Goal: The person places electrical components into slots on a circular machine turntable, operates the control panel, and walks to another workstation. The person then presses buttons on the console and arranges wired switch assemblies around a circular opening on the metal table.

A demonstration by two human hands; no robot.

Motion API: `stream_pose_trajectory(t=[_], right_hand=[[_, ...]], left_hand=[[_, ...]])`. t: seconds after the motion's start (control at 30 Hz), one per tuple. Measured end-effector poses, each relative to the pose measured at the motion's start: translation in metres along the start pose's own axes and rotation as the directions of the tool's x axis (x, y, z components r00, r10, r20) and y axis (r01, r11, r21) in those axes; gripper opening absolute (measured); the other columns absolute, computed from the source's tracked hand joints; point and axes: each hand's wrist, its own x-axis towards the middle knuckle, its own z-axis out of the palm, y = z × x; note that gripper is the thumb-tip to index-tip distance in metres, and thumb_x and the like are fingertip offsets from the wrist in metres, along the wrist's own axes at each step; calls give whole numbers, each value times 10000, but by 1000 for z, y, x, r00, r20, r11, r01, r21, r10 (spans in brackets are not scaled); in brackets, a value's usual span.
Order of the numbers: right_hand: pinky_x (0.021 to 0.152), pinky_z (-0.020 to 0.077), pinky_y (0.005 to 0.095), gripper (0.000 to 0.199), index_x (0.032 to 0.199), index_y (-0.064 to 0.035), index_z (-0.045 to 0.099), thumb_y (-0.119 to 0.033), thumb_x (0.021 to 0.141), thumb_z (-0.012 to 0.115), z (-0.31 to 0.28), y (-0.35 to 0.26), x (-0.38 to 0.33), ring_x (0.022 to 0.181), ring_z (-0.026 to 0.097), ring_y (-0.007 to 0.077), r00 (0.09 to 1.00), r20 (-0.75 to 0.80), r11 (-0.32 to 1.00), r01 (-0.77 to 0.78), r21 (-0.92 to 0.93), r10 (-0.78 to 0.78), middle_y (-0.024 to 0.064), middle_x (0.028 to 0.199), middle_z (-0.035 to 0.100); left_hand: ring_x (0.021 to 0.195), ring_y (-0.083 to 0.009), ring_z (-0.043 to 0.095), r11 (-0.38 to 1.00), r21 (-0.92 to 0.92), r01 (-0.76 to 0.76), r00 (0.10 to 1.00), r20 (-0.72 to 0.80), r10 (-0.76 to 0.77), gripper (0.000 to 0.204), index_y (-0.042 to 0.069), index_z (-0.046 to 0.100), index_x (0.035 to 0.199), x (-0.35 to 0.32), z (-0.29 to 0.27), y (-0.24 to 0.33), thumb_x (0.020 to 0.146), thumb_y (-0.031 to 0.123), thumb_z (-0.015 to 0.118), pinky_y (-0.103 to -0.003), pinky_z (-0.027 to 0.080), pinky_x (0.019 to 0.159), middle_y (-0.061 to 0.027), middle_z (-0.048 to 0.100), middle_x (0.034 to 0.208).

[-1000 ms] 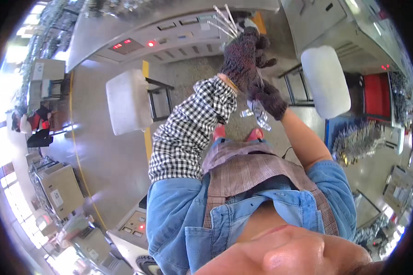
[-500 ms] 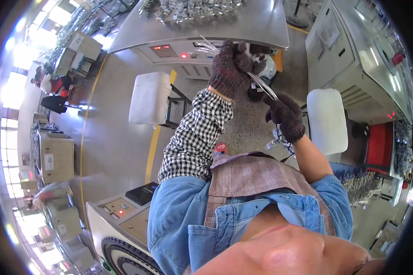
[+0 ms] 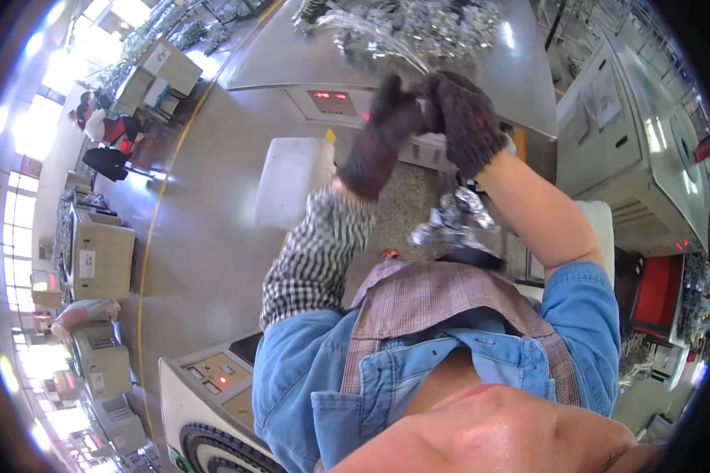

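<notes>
My right hand (image 3: 467, 118), in a dark maroon knit glove, is closed around a bundle of thin silver strips (image 3: 383, 33). The strips run up and to the left over a metal-topped table (image 3: 280, 59), blurred by motion. Below my right wrist hang crinkled shiny foil ends (image 3: 454, 217), seemingly part of the same bundle. Against the right hand's fingers is my left hand (image 3: 383, 134), gloved alike, with a checked sleeve. Its fingers are smeared, so their grip does not show.
A heap of silvery pieces (image 3: 442, 27) lies on the table. A white-covered stool (image 3: 292, 181) stands to the left, another white seat (image 3: 598, 229) at the right. Metal cabinets (image 3: 607, 118) line the right side. A control panel (image 3: 213, 377) is at lower left. A person (image 3: 106, 118) sits far left.
Both hands have risen and come together. The strips, earlier stretched between my hands, now point up over the table from the right hand. The foil ends show more fully below.
</notes>
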Motion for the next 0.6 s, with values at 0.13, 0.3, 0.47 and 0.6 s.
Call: stream_pose_trajectory(t=[0.13,0.3,0.47,0.6], right_hand=[[678,518,285,177,994,-75,609,-173,944,470,90,-9,70,742,619,158,768,70,743,-636,209,637,53,854,637],[753,540,345,212,1075,-61,583,-200,926,525,209,32,134,913,631,196,811,61,677,-525,517,582,114,969,647],[747,526,389,204,1034,-53,582,-208,904,558,201,93,215,867,646,253,936,247,964,264,-20,-251,117,926,656],[762,503,414,274,1088,-102,636,-280,883,593,133,133,291,797,648,274,718,628,941,-331,-74,301,142,912,665]], left_hand=[[1357,-261,351,864,487,-128,991,101,90,981,21,36,1492,-4,-57,35,774,21,705,-319,324,1075,-190,320,1479],[1342,-257,368,997,-75,-36,935,-355,7,767,65,175,1485,47,-174,3,858,20,614,-331,338,1083,-143,392,1448],[1230,-197,455,990,139,14,988,-153,8,354,114,533,1278,99,-228,47,947,238,556,-359,442,960,-36,508,1336],[1015,-142,582,530,786,319,944,-217,-247,276,91,585,1203,114,-253,62,955,205,545,-320,515,816,-20,600,1179]])
